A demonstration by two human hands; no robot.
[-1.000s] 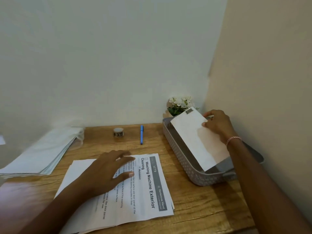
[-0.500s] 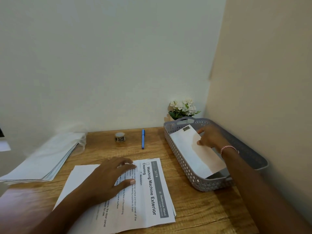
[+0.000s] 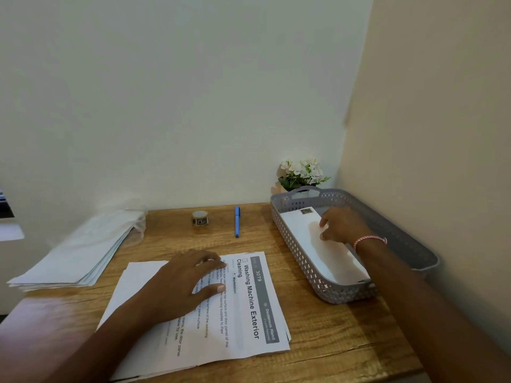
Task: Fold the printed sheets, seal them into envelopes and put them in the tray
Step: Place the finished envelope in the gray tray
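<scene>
One envelope [image 3: 326, 244] lies in the tray [image 3: 304, 272], seemingly under the right hand [image 3: 341, 226].

Blue pen [image 3: 237, 221] lies near tape roll [image 3: 200, 218]; white flowers [image 3: 301, 172] behind.

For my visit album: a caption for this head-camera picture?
Right hand lays envelope in grey tray; left hand rests on printed sheets.
</scene>
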